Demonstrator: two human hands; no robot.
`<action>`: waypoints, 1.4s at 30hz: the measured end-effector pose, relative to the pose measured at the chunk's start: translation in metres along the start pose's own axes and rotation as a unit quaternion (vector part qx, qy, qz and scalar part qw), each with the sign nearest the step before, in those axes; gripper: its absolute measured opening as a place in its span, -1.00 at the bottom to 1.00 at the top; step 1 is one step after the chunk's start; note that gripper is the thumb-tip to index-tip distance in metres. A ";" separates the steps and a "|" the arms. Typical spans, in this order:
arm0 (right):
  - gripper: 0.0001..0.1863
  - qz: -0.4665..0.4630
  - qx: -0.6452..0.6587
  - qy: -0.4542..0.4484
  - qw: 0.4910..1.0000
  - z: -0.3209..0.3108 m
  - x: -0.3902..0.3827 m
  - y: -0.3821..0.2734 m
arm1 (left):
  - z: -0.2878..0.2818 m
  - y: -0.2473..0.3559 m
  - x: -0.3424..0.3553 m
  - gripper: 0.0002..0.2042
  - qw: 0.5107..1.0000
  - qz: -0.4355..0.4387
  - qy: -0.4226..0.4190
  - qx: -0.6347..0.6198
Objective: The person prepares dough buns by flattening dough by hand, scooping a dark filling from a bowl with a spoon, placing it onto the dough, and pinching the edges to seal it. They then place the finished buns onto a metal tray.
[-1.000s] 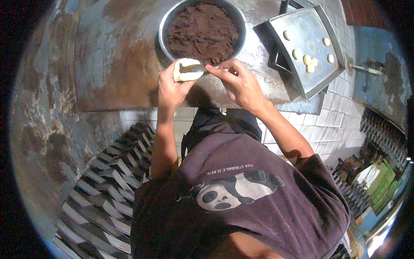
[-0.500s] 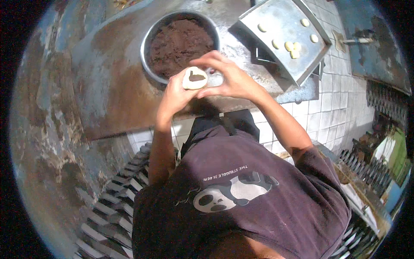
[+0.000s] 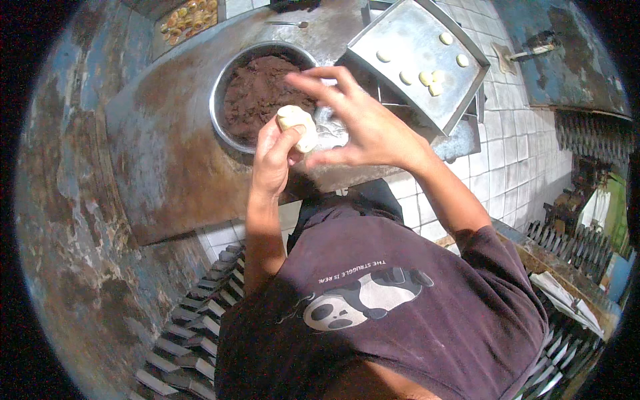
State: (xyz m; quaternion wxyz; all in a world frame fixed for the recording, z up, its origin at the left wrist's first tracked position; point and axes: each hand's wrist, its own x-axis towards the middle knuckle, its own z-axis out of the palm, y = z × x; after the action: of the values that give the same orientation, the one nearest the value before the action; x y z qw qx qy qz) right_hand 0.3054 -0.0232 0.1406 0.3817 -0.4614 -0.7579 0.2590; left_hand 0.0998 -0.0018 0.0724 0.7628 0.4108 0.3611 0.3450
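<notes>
Dough (image 3: pixel 291 117) pinched in left hand (image 3: pixel 272 160), right hand (image 3: pixel 367 127) spread wide just beside, curved toward it

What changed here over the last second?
The right hand let go of its utensil, perhaps the spoon beyond the metal bowl, and is open beside the dough, whose dark filling no longer shows. The left hand still holds the dough; bowl and baking tray stayed put.

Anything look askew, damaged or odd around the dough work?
Yes: the grey rectangular metal tray sits skewed to the worn brown table, and three of its small round pale dough pieces bunch together, touching or nearly so, while the others lie apart. The pale dough lump in the left hand shows nothing odd.
</notes>
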 end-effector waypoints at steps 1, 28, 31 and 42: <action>-0.27 -0.040 -0.030 -0.020 0.999 -0.001 0.002 -0.001 | 0.003 0.000 0.000 -0.76 1.000 -0.002 -0.004 -0.012; -0.79 0.126 0.392 0.356 0.839 -0.124 -0.079 0.102 | 0.282 0.006 0.137 -0.65 0.963 0.253 -0.034 0.087; -0.75 0.161 0.336 -0.059 0.926 -0.216 -0.113 0.123 | 0.274 -0.003 0.154 -0.52 0.972 0.208 0.045 0.105; -0.57 0.314 0.157 0.125 0.928 -0.263 -0.146 0.297 | 0.320 -0.139 0.298 -0.27 0.892 0.107 -0.092 0.429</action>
State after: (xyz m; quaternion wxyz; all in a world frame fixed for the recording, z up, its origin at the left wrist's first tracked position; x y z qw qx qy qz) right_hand 0.7103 -0.0134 0.0208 0.4396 -0.6389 -0.4700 0.4215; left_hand 0.5478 0.0643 -0.0006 0.5011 0.7639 0.3558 0.1968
